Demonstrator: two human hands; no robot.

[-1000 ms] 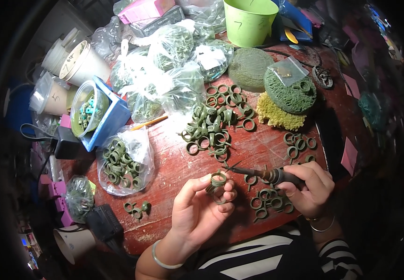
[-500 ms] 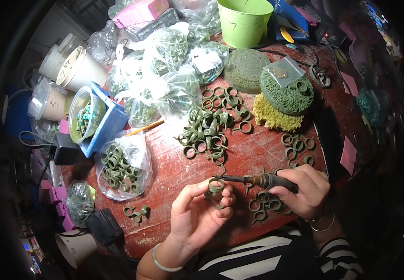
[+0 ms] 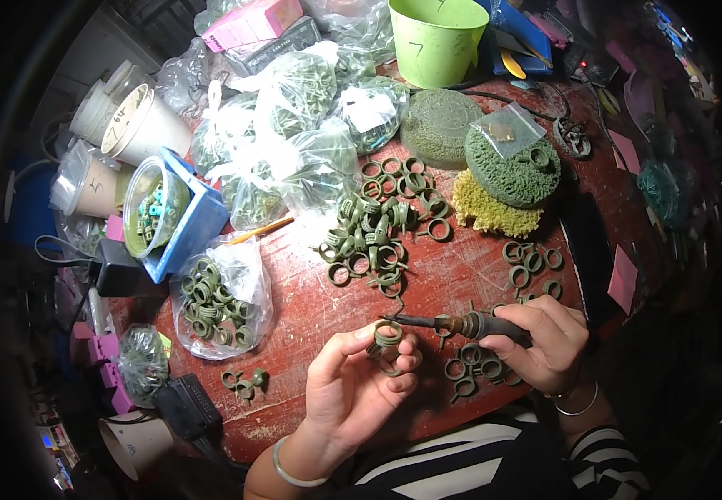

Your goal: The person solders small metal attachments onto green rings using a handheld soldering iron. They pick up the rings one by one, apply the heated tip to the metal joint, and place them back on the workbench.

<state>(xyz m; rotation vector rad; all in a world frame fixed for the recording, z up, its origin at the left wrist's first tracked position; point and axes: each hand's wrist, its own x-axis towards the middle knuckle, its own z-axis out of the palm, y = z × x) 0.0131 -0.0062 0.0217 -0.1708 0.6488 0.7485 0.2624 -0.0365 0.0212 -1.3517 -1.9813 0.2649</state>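
My left hand [image 3: 354,383] pinches a dark green wax ring [image 3: 388,335] between thumb and fingers, above the red table [image 3: 303,308]. In my right hand [image 3: 546,340] is a pen-like tool with a dark handle [image 3: 503,327] and a thin metal tip, resembling a soldering iron or wax pen. Its tip reaches the upper edge of the held ring; whether it touches I cannot tell. Beneath and beside the right hand lie several loose green rings [image 3: 472,363]. A larger heap of green rings [image 3: 369,232] lies beyond my hands.
An open plastic bag of rings [image 3: 221,304] lies left, near a few small green pieces [image 3: 246,382]. Tied clear bags [image 3: 294,158] crowd the back. A green bucket [image 3: 436,50], round green textured blocks [image 3: 511,171] and a yellow spongy piece [image 3: 494,210] stand at the far right.
The hands, ring and tool hold almost the same place. The ring and the tool tip have shifted only very slightly.
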